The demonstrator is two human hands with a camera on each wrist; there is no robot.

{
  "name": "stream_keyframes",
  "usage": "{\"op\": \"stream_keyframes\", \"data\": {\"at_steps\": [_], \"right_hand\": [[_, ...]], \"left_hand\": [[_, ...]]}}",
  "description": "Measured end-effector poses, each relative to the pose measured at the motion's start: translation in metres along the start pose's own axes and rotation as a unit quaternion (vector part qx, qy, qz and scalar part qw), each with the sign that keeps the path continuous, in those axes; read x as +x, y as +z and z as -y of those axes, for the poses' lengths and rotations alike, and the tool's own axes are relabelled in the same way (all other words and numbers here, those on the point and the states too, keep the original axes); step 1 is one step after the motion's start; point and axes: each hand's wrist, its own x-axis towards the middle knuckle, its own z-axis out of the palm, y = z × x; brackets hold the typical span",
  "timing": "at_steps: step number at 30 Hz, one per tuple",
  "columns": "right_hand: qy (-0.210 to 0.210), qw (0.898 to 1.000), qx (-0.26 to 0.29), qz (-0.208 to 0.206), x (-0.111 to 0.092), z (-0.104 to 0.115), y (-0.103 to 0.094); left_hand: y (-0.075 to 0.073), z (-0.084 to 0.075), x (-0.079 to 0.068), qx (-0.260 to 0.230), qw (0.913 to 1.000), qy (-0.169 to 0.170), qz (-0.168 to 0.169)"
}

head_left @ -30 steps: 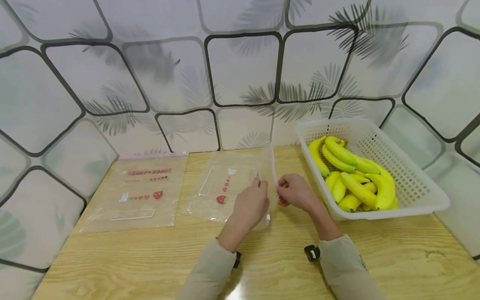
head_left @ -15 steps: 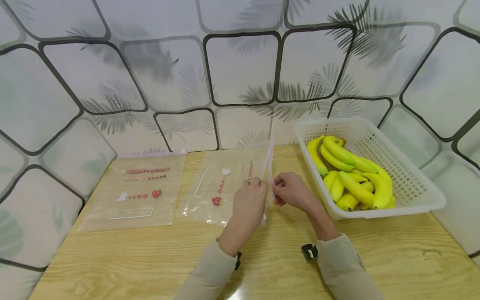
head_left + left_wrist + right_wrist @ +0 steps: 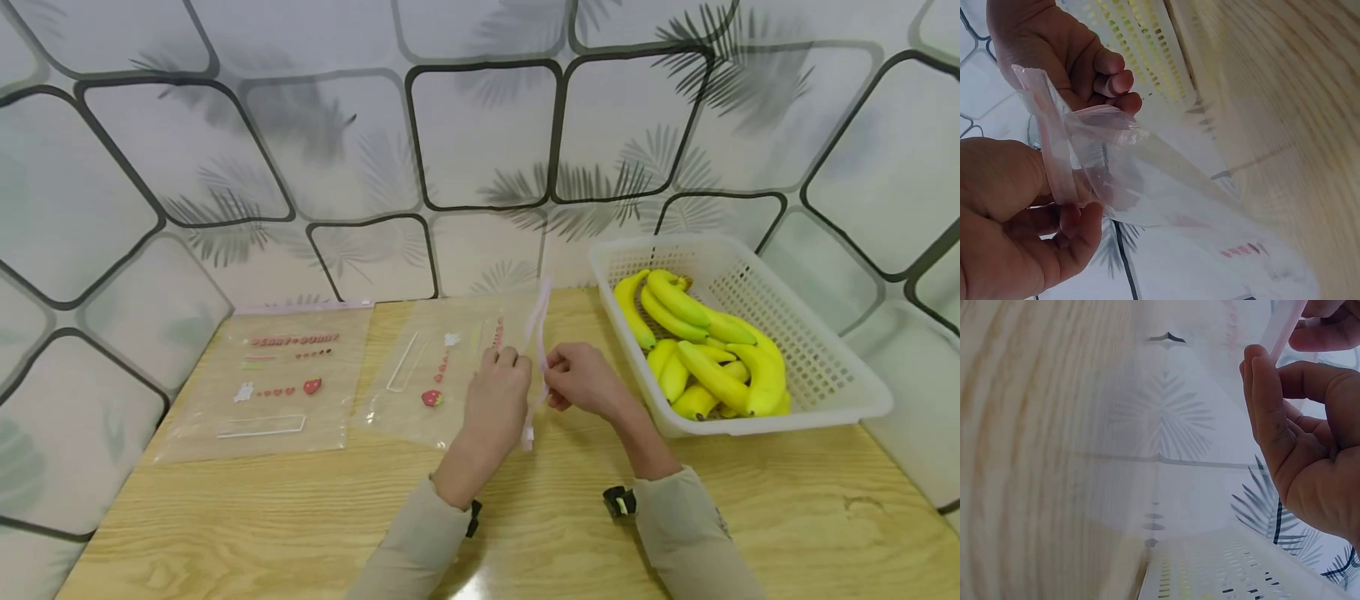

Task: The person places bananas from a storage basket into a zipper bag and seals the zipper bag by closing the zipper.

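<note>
A clear zip bag (image 3: 420, 367) with pink zip strips, a printed strawberry and a white bunny lies on the table, its mouth edge raised on the right. My left hand (image 3: 497, 400) pinches one side of that mouth. Opposite it, my right hand (image 3: 585, 379) pinches the other pink strip (image 3: 542, 333). In the left wrist view the two sides of the bag's mouth (image 3: 1054, 137) stand apart between the hands. The right wrist view has my right thumb and fingers (image 3: 1266, 394) on the pink edge.
A second clear zip bag (image 3: 292, 417) lies flat on the left of the wooden table (image 3: 300, 517). At the right stands a white perforated basket (image 3: 832, 358) with several yellow bananas (image 3: 712, 375). A patterned wall covering (image 3: 487, 142) rises behind.
The bag's pink strips, close together a second ago, have come apart into two lines. Bag and right hand have shifted slightly left.
</note>
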Motion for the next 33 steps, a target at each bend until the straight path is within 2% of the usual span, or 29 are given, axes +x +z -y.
{"op": "stream_keyframes", "data": {"at_steps": [4,8,10,12,16,18,25,33], "right_hand": [[-0.008,1.000,-0.003,-0.004,-0.0005,0.0008,-0.0005],[-0.007,1.000,-0.007,-0.004,-0.0004,0.0013,-0.0004],[-0.005,1.000,-0.008,-0.004,-0.0005,0.0015,-0.0004],[-0.005,1.000,-0.008,-0.005,-0.0007,0.0019,-0.0005],[-0.007,1.000,-0.008,-0.007,-0.0012,0.0029,-0.0009],[-0.007,1.000,-0.010,-0.007,-0.0014,0.0036,-0.0010],[-0.007,1.000,-0.013,-0.006,-0.0013,0.0033,-0.0003],[-0.006,1.000,-0.024,-0.010,0.0005,0.0016,-0.0001]], "left_hand": [[0.0000,-0.0005,0.0009,0.007,0.9999,0.007,-0.004],[-0.0012,-0.0020,0.0008,0.012,0.9996,-0.004,0.026],[-0.0014,-0.0028,0.0006,0.015,0.9995,-0.007,0.028],[-0.0011,-0.0031,0.0003,0.024,0.9996,-0.005,0.012],[0.0012,-0.0027,0.0003,0.043,0.9981,0.007,-0.044],[0.0023,-0.0029,0.0005,0.041,0.9977,0.011,-0.052],[0.0036,-0.0036,0.0018,0.012,0.9998,0.004,-0.018],[0.0039,-0.0041,0.0006,0.058,0.9979,0.018,-0.022]]}}
